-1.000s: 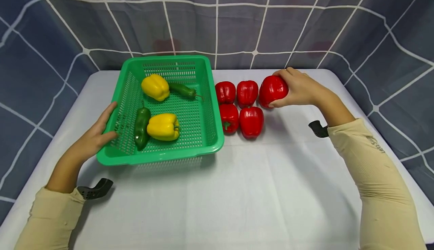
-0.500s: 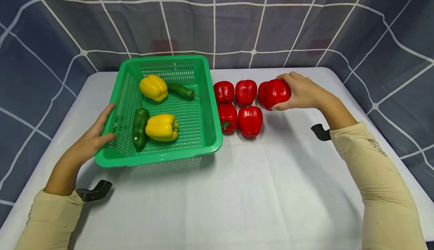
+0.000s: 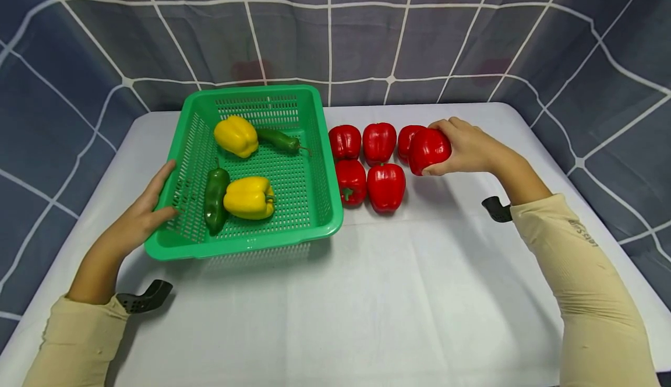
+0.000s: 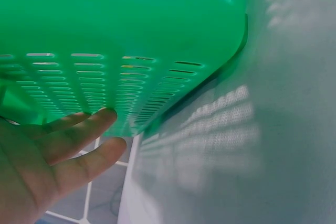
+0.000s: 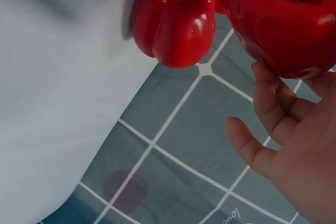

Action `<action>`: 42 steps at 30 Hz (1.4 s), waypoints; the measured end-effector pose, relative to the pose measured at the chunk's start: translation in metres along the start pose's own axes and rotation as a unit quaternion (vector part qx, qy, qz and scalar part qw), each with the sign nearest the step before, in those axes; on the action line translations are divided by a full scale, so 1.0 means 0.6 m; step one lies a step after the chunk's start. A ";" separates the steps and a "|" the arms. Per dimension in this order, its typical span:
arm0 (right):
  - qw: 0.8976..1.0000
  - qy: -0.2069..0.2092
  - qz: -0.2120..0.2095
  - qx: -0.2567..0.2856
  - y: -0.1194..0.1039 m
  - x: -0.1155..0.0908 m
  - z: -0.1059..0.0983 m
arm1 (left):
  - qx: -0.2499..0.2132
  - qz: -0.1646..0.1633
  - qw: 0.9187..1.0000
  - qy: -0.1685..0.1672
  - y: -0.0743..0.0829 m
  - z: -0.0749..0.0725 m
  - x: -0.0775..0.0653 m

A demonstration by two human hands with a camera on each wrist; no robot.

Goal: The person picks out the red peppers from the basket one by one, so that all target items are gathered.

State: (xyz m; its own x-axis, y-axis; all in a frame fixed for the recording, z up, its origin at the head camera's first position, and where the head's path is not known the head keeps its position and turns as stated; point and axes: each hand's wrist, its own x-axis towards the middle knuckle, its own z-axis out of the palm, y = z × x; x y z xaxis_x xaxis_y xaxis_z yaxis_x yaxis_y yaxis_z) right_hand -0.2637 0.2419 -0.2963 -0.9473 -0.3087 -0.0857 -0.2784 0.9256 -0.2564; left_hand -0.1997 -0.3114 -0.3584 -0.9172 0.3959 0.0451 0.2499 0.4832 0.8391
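Note:
My right hand (image 3: pixel 463 148) grips a glossy red bell pepper (image 3: pixel 430 151), its fingers at the far side and the thumb at the near side. The green stem end of this pepper (image 5: pixel 283 24) faces up in the right wrist view. Just left of it, partly covered, lies another red bell pepper (image 3: pixel 408 141). At the left, my left hand (image 3: pixel 138 218) holds the side of a green plastic basket (image 3: pixel 293 236), thumb over the rim. Straight fingers (image 4: pixel 86 163) of that hand lie along the outer slotted wall in the left wrist view.
Inside the basket are a yellow bell pepper (image 3: pixel 236 136) at the back, another yellow bell pepper (image 3: pixel 249 198) in front, and two green chili peppers, one long (image 3: pixel 215 201). Several red bell peppers (image 3: pixel 386 187) cluster beside its right wall. A checked cloth (image 3: pixel 362 37) surrounds the white table (image 3: pixel 367 299).
My right hand has shifted a little right and nearer with its red bell pepper, uncovering another red one behind. The left hand stays on the basket rim.

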 end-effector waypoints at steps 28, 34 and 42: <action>0.999 -0.017 0.013 0.037 0.016 -0.007 0.040 | 0.002 -0.002 1.000 0.001 0.001 0.001 0.000; 0.999 -0.023 0.013 0.046 0.018 -0.006 0.048 | -0.006 -0.006 1.000 -0.001 0.001 0.001 0.000; 0.998 -0.028 0.014 0.057 0.023 -0.006 0.060 | -0.009 -0.004 1.000 -0.001 0.003 0.000 0.001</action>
State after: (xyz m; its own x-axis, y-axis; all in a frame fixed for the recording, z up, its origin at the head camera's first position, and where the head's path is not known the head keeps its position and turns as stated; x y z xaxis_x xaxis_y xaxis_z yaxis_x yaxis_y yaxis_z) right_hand -0.2586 0.2478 -0.3341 -0.9433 -0.2974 -0.1477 -0.2286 0.9041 -0.3610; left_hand -0.1995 -0.3103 -0.3569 -0.9183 0.3942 0.0364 0.2363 0.4719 0.8494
